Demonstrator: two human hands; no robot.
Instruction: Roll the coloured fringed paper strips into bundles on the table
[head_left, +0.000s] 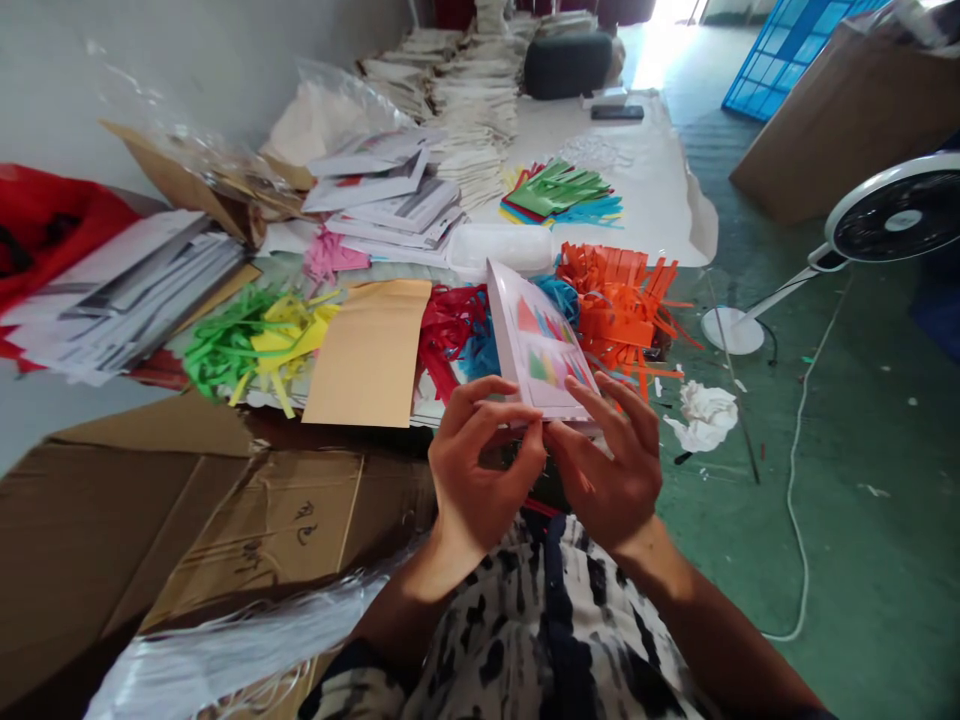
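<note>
A white printed booklet or packet (536, 345) with coloured pictures stands tilted at the table's near edge. My left hand (484, 460) pinches its lower edge between thumb and fingers. On the right side of that edge, my right hand (611, 465) is closed, fingers on the printed face and thumb below. Just left of it lies a tan card sheet (367, 350). Red paper strips (454, 325) and blue strips (480, 350) show behind the packet, partly hidden. Orange fringed strips (619, 305) lie to the right, while green (225, 345) and yellow strips (292, 335) lie further left.
Paper stacks (397, 200) and a white tray (499, 245) sit behind. Green fringed strips (566, 190) lie on white sheeting. Cardboard boxes (277, 530) stand at front left. On the right floor are a fan (735, 330), its cable (799, 520) and crumpled paper (705, 415).
</note>
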